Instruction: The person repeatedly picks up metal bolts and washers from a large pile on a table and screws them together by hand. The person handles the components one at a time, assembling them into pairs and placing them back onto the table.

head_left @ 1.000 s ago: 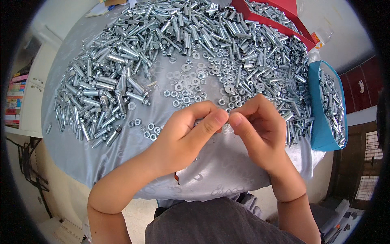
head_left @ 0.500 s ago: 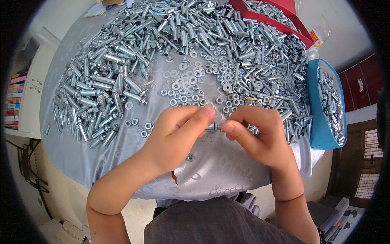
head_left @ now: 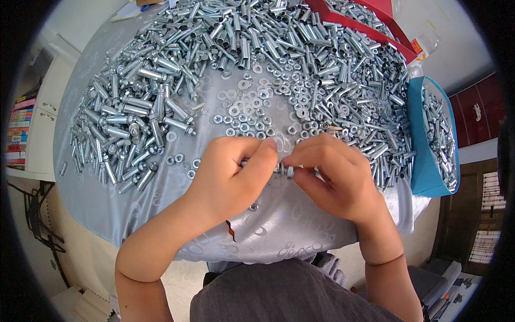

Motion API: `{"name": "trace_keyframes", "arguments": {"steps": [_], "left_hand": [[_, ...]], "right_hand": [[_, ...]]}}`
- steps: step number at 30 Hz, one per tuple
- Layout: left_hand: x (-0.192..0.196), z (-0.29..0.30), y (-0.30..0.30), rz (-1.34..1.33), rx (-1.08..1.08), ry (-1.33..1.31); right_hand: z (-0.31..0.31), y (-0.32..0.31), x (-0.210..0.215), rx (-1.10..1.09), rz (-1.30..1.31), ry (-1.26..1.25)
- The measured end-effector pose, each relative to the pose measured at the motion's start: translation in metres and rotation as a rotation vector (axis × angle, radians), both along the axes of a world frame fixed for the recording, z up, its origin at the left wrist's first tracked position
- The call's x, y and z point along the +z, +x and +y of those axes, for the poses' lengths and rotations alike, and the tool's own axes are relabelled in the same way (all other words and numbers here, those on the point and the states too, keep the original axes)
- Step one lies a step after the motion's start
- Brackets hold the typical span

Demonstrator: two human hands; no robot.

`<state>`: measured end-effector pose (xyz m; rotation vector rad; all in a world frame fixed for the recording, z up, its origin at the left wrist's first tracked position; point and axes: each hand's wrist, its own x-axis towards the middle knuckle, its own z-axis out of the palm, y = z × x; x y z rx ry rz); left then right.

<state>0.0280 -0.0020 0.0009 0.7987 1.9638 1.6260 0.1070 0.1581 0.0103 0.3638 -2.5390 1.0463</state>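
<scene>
My left hand (head_left: 233, 172) is closed round a metal sleeve anchor bolt, most of it hidden in the fingers. Its end (head_left: 278, 168) pokes out to the right between thumb and forefinger. On that end sits a hex nut (head_left: 290, 172), with what looks like a washer beside it. My right hand (head_left: 335, 174) has thumb and forefinger curled at the nut, the tips touching it. Below the left hand, a loose nut (head_left: 253, 206) lies on the grey cloth. Just beyond both hands are scattered loose nuts (head_left: 260, 126) and flat washers (head_left: 248, 99).
Bolts with sleeves (head_left: 131, 112) are heaped at the left, empty sleeves (head_left: 244, 45) at the back and bolts (head_left: 370, 107) at the right. A red box (head_left: 389, 35) and a blue bin (head_left: 422, 161) hold more parts. The patterned cloth (head_left: 300, 231) covers the table.
My right hand has shifted slightly left and up against the bolt's end. The nut there now shows between the hands. My left hand has stayed nearly in place.
</scene>
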Motion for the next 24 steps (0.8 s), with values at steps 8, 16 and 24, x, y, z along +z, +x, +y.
{"name": "trace_keyframes", "arguments": {"steps": [8,16,24], "left_hand": [[0.000,-0.001,-0.003,0.004,0.015,-0.006],[0.002,0.000,-0.003,-0.061,-0.040,-0.028],[0.003,0.000,-0.002,-0.041,-0.029,-0.007]], "right_hand": [[0.000,-0.002,0.000,0.056,0.044,0.031],[0.007,0.002,0.001,0.061,-0.061,0.026],[0.000,-0.002,0.001,0.064,0.100,-0.024]]}}
